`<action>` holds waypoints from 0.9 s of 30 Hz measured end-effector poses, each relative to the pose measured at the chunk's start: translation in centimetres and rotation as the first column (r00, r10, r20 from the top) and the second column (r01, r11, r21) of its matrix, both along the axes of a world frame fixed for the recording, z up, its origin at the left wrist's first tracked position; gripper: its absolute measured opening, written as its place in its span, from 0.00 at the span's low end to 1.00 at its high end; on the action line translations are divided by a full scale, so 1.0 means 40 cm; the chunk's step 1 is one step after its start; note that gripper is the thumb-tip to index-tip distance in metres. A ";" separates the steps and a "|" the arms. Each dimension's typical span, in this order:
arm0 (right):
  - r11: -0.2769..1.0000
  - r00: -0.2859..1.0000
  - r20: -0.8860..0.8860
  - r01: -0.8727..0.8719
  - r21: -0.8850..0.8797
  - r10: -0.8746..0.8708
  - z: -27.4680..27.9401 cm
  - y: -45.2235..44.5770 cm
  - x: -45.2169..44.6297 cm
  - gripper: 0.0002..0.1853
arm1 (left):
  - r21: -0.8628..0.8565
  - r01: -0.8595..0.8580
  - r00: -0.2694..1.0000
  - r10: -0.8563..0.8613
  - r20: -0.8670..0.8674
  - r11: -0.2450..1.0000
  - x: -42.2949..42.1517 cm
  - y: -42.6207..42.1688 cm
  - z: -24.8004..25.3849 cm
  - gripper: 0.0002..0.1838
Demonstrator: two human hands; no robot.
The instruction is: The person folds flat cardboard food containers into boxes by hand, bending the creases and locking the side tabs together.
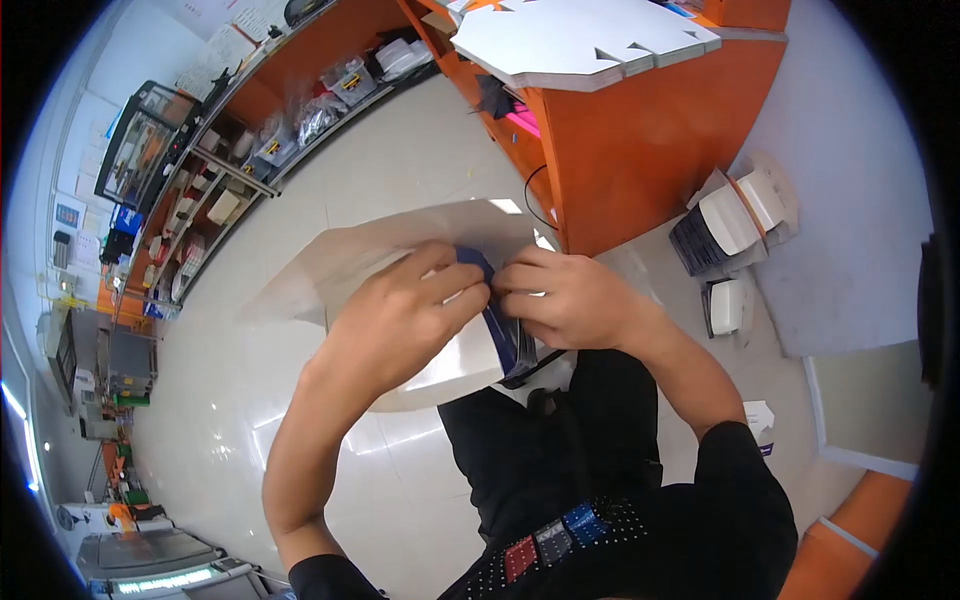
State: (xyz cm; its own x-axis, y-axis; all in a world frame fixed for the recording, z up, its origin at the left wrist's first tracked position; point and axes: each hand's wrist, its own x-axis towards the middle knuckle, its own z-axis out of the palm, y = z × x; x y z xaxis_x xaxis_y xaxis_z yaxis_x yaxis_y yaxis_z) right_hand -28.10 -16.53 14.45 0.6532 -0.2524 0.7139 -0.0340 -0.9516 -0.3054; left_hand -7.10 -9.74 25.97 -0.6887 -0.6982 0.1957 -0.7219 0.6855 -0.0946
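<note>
A large, thin off-white sheet of paper or card, with a dark blue section along its right side, is held up above my lap. My left hand lies over the sheet with bent fingers closed on the blue section's upper part. Beside it my right hand pinches the same blue section from the right, fingertips close to the left ones. A pale inner surface shows below the left hand. The fingers hide part of the blue section, and I cannot tell if it is a fold or a separate piece.
An orange cabinet with stacked white boards on top stands ahead. White card stacks lie on the floor at right. Shelves with bins and bags line the left. A frosted panel stands at right.
</note>
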 end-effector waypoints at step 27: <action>0.960 0.971 0.133 0.168 0.224 -0.201 -0.070 0.047 -0.001 0.30 | -0.087 -0.224 0.939 0.191 -0.286 0.971 0.015 0.038 -0.028 0.08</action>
